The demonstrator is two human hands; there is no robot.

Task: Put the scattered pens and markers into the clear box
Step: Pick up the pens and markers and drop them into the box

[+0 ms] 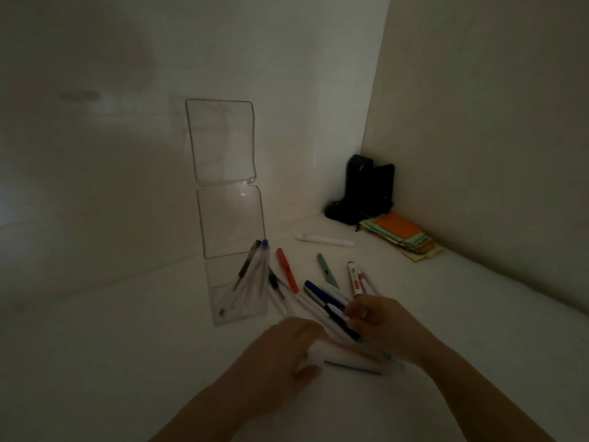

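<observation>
The clear box (237, 309) lies open on the white surface, its lid (223, 173) standing up against the wall. Several pens, one with a blue cap (263, 247), lean inside it. Scattered to its right lie an orange pen (287, 271), a green pen (326, 270), a dark blue pen (322, 295), a red-labelled marker (353, 279) and a white marker (325, 240). My left hand (287, 349) is blurred and closed around white pens. My right hand (379, 320) grips a bunch of pens, one of them black (339, 320).
A black device (363, 193) stands in the back right corner. Beside it lies a stack of orange and green paper notes (401, 237). Walls close in behind and to the right. The scene is dim.
</observation>
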